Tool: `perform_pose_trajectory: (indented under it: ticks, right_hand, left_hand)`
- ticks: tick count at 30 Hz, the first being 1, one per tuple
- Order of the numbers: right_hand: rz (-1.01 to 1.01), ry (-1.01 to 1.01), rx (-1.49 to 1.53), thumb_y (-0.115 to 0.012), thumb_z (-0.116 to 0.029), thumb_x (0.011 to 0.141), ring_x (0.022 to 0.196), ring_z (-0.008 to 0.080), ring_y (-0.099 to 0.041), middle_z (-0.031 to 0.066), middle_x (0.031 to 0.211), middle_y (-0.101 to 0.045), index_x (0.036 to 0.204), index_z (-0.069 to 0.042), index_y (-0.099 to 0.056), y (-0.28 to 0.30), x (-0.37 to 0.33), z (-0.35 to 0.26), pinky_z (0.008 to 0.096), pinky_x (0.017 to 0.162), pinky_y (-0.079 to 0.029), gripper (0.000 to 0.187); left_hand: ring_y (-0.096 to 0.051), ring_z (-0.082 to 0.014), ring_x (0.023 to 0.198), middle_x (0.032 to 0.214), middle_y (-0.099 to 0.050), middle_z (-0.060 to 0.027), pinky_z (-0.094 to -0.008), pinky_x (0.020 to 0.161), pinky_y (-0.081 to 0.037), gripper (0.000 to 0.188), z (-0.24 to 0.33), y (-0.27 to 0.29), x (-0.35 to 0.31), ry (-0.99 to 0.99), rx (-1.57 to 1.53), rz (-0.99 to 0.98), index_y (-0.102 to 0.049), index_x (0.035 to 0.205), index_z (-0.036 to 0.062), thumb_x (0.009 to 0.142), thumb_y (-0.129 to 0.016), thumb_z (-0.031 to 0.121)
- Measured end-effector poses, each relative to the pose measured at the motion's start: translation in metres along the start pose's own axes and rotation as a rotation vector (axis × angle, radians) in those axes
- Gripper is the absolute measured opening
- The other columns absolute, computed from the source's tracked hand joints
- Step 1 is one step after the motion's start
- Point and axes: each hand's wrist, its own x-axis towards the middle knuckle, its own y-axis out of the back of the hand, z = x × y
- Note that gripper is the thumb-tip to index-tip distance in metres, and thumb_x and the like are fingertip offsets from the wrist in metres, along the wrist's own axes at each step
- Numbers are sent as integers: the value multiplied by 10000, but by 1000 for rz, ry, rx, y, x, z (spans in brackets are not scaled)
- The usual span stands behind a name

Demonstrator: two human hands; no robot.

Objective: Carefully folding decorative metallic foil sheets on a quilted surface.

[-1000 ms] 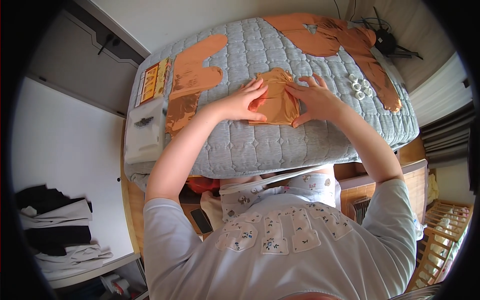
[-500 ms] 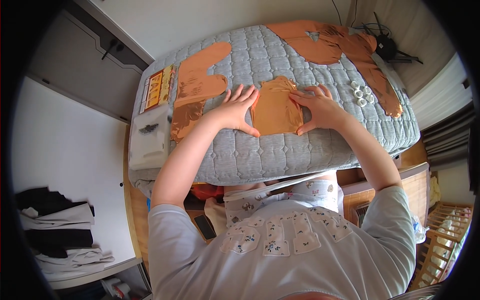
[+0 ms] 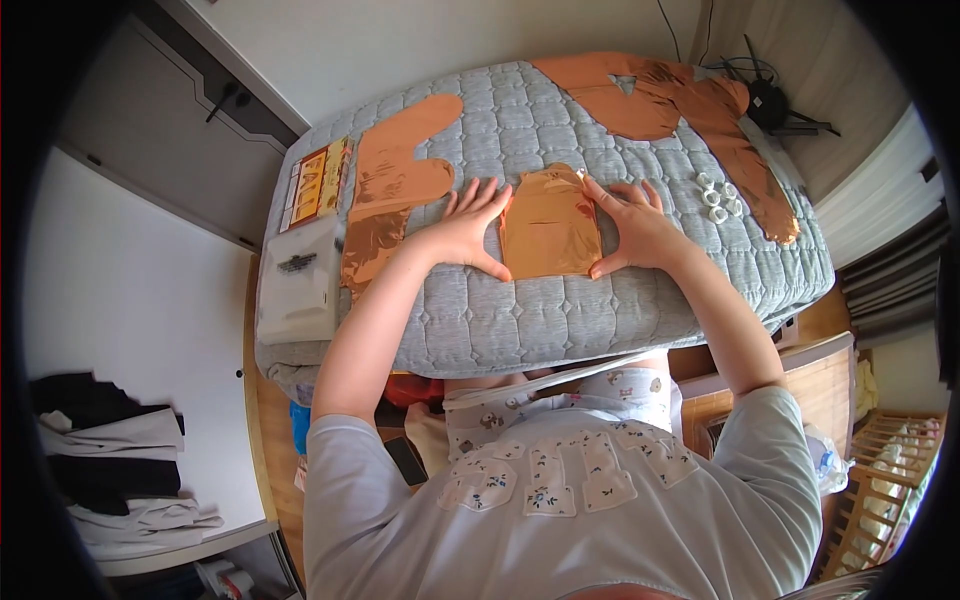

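A folded copper-coloured foil balloon (image 3: 550,225) lies flat on the grey quilted mattress (image 3: 470,320) in front of me. My left hand (image 3: 470,232) rests along its left edge, fingers spread and thumb at the near left corner. Along the right edge lies my right hand (image 3: 638,228), also spread, with its thumb by the near right corner. Both palms face down and neither hand grips the foil. To the left is another flat foil balloon (image 3: 385,165) with rounded lobes. A larger foil balloon shape (image 3: 630,95) stretches across the far right.
Small white ribbon rolls (image 3: 717,197) sit at the right. A printed card package (image 3: 317,185) and a clear plastic bag (image 3: 297,290) lie at the left edge. A black router (image 3: 768,103) stands in the far right corner. Folded clothes (image 3: 110,440) are at lower left.
The folded balloon looks flatter and smoother, with squarer sides. My hands stay at its edges, my right fingertips lying less over the foil. The whole view has shifted slightly.
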Motion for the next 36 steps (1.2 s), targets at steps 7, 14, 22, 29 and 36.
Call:
perform_pose_trajectory:
  ticks: [7,14,22,29,36]
  right_hand:
    - [25,6,-3,-923,-668,489,1483,353,-379,171,1505,-537,1676,-222,-176,-5,-3,8,578,1264,-116,1472]
    - [6,4,17,-951,-609,477,1487,334,-372,141,1534,-514,1672,-202,-201,-3,-1,3,573,1267,-111,1469]
    - [74,7,147,-935,-628,511,1448,324,-411,112,1522,-535,1649,-182,-294,-5,-2,14,544,1252,-158,1380]
    - [216,38,401,-876,-441,751,1410,301,-428,24,1410,-644,1553,-172,-487,2,-2,22,508,1214,-226,932]
    - [179,81,203,-876,-361,735,1418,315,-423,8,1387,-649,1475,-172,-551,-5,-2,13,502,1196,-238,830]
  left_hand:
    - [-45,-384,1604,1726,-133,-196,-598,1270,-64,975,71,0,10,-160,-169,346,-218,1660,150,931,-625,655]
    - [-180,-428,1576,1661,-324,-212,-683,1228,-129,853,89,-53,37,-85,187,475,-400,1594,173,934,-567,687]
    - [-178,-426,1577,1682,-286,-196,-758,1185,-115,871,90,-58,38,-20,205,397,-374,1611,221,922,-535,730]
    - [-214,-428,1567,1674,-303,-196,-763,1173,-142,879,89,-61,38,-25,189,432,-372,1609,228,915,-532,742]
    - [-229,-424,1563,1669,-313,-195,-764,1170,-153,876,91,-60,38,-32,201,447,-382,1604,218,918,-528,743]
